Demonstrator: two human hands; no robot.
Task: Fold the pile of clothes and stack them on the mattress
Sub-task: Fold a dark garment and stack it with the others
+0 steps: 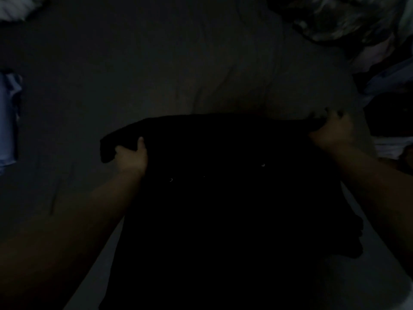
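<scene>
The room is very dim: a black garment [223, 186] lies spread over the mattress [156, 74], its far edge lifted between both hands. The left hand [131, 157] and right hand [333, 130] each curl fingers around that edge. A jumbled pile [357, 23] sits far right, a blue cloth [9, 117] left.

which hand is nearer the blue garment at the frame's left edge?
Left. The left hand grips the black garment's top edge on the side toward the blue garment, with bare mattress between. The right hand grips the far end of that edge.
</scene>
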